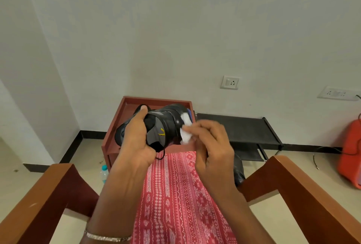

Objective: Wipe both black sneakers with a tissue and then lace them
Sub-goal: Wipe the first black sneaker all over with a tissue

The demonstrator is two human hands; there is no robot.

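Observation:
A black sneaker [166,124] with grey panels and a small yellow mark is held up above the red table. My left hand [134,140] grips it at the heel, thumb on top. A black lace end [161,155] dangles below the shoe. My right hand [213,142] holds a crumpled white tissue [185,130] pressed against the sneaker's right side; the hand is a little blurred. A second sneaker is not clearly visible; only a dark shape [239,171] shows beside my right forearm.
A small red table with a raised rim [125,111] stands against the wall. A black low rack [244,128] sits to its right, an orange object [351,150] further right. A water bottle [104,173] stands on the floor. Wooden armrests [48,191] flank my red patterned lap [175,195].

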